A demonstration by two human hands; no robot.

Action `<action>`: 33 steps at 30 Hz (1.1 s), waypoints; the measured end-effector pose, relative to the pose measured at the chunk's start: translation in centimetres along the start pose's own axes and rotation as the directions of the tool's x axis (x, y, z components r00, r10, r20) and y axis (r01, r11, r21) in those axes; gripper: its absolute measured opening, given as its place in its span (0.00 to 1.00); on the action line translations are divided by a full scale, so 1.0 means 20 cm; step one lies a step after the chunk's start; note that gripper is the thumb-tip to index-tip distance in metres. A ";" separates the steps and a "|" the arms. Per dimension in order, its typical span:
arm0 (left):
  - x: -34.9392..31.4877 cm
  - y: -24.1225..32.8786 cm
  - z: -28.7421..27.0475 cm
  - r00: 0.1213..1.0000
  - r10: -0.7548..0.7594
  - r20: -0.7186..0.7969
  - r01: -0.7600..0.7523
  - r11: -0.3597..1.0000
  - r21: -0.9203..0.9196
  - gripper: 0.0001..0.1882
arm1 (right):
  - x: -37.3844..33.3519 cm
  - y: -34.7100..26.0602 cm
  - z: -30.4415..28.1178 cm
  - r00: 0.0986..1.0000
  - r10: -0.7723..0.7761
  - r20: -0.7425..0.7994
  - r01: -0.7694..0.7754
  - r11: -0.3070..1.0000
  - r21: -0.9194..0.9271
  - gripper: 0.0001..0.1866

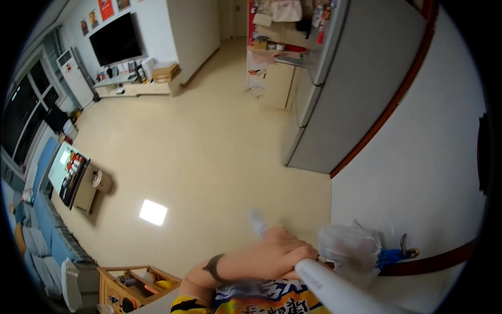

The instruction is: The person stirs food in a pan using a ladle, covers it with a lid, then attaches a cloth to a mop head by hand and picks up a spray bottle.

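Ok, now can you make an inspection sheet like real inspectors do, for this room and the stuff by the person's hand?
Surface: pale, shiny floor with a bright square patch.
Job's things: white tube with grey print, right up by the fingers; a pale, blurred thing beyond the hand, too smeared to name.
Clutter: see-through plastic bag at the right, near the wall; wooden cabinet with things inside; low table with small things on top.
Hands: left hand blurred, grip unclear; right hand can't be told apart.
Cables: nothing seen clearly.
Surroundings: grey fridge, black television, blue sofa.
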State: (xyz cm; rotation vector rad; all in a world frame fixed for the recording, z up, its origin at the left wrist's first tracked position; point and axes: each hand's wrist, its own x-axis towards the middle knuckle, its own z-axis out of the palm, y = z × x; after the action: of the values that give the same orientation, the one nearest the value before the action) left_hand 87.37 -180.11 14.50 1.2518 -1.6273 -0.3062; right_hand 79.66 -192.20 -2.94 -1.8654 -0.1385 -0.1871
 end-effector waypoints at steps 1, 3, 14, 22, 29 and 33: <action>0.01 -0.02 -0.02 0.995 -0.006 0.097 0.008 1.000 -0.027 0.14 | 0.01 0.01 0.01 1.000 0.005 0.001 -0.005 1.000 -0.002 0.12; 0.01 -0.02 -0.09 0.979 -0.054 0.197 0.082 0.987 -0.137 0.13 | 0.07 0.01 0.02 1.000 0.000 0.008 0.000 1.000 -0.006 0.12; -0.10 -0.03 -0.53 0.999 0.043 -0.030 -0.044 0.998 -0.037 0.11 | 0.38 0.07 0.21 0.998 -0.019 0.067 0.018 1.000 0.012 0.11; -0.04 -0.29 -0.60 0.994 0.049 -0.094 -0.037 0.992 0.123 0.14 | 0.66 0.21 0.14 0.993 -0.038 0.111 0.036 0.999 0.022 0.11; 0.09 -0.65 -0.85 0.987 -0.084 -0.136 0.076 0.995 -0.062 0.13 | 1.22 0.49 0.00 0.956 -0.228 0.185 0.238 0.971 -0.034 0.11; 0.15 -0.97 -1.03 0.683 -0.178 -0.708 0.033 0.976 -0.213 0.18 | 1.67 0.64 -0.14 0.913 0.028 0.408 0.071 0.972 -0.226 0.14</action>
State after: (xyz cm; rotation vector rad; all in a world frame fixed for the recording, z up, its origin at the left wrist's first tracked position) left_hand 115.60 -183.54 11.84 1.1206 -0.8128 -0.0061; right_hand 114.61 -198.61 -7.43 -2.1227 -0.4428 0.1853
